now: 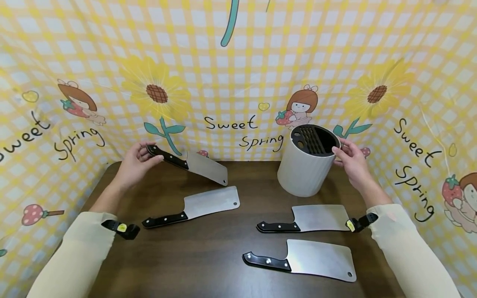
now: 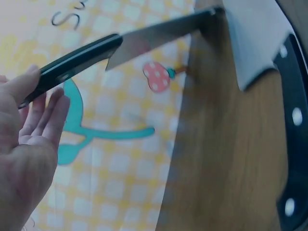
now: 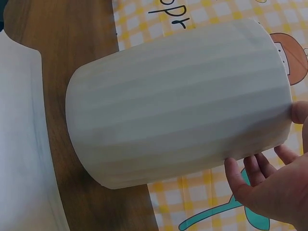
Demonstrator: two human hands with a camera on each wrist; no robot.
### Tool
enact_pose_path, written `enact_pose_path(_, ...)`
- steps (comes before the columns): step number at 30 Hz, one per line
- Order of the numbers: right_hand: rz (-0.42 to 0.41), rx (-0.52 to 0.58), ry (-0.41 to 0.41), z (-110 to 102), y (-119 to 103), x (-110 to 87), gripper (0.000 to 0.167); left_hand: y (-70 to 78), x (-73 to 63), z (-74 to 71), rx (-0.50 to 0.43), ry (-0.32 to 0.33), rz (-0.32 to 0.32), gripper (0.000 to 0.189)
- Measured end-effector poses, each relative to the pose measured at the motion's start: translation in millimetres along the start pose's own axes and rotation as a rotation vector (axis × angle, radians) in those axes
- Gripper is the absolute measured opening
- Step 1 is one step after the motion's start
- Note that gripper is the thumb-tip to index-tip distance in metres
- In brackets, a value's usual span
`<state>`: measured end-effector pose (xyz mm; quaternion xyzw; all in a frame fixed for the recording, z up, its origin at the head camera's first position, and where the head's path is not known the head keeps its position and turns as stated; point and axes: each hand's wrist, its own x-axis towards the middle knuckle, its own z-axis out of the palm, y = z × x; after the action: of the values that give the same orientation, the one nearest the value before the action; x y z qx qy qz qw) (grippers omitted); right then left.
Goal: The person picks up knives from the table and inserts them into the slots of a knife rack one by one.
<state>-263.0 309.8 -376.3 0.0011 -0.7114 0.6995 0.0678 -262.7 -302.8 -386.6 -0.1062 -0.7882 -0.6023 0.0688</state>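
Observation:
My left hand (image 1: 135, 163) pinches the black handle of a cleaver (image 1: 206, 166) by its end. The handle is raised and the blade slants down to the right, its far end low at the tabletop. In the left wrist view the thumb lies over the handle (image 2: 79, 62) with the fingers beneath. My right hand (image 1: 354, 161) holds the upper rim of a white round knife block (image 1: 303, 176), thumb at the rim and fingers along its side. The block's top has a black insert with slots (image 1: 313, 140). The right wrist view shows its ribbed wall (image 3: 178, 106).
Just in front of the raised cleaver lies a second cleaver (image 1: 212, 203). Two more cleavers, one further back (image 1: 320, 218) and one nearer (image 1: 320, 260), lie at the right with handles pointing left. A checked yellow cloth (image 1: 231, 82) hangs behind the brown table (image 1: 186, 260).

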Motion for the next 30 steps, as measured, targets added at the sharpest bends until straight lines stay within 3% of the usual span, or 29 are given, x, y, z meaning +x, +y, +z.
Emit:
enact_pose_path(4,-0.002,0.004,0.001,0,1,-0.8,0.045,6.9,3.7,11.5,-0.317,0.052,0.086,0.033)
enact_pose_path(9,-0.006,0.021,0.004,-1,2,-0.8,0.041,19.2,8.5,22.7,-0.436,0.088,0.146,0.032)
enact_pose_path(15,-0.015,0.030,0.006,-1,2,-0.7,0.042,30.8,13.4,28.8,-0.490,0.105,0.170,0.032)
enact_pose_path(21,-0.017,0.035,0.000,-1,2,0.1,0.041,39.9,14.5,27.6,-0.471,0.108,0.192,0.031)
enact_pose_path(30,-0.019,0.003,0.005,-4,5,3.0,0.054,54.3,13.6,22.2,-0.453,0.102,0.182,0.028)
